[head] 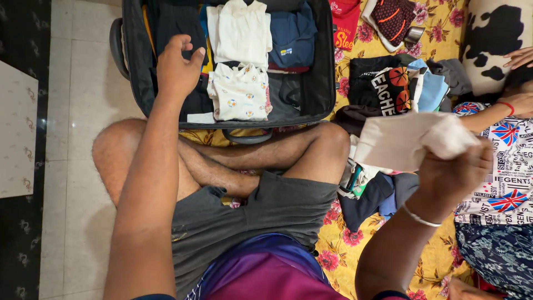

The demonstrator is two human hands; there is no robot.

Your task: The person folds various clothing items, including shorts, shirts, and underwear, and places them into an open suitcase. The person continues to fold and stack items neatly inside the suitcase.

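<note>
My left hand [176, 65] reaches into an open black suitcase [317, 78], fingers apart, hovering over dark folded clothes [175, 25] at its left side; it holds nothing. Beside it in the case lie a white folded shirt [241, 30], a white printed garment [240, 91] and a navy shirt [293, 36]. My right hand [452, 169] is raised at the right, closed on a cream-white cloth [402, 139] that hangs leftward. I sit cross-legged in grey shorts behind the case.
A heap of clothes [397, 80] lies on a yellow floral sheet [355, 250] to the right of the case. Another person sits at the far right, a hand [519, 103] with a red bangle nearby. Tiled floor [72, 111] extends left.
</note>
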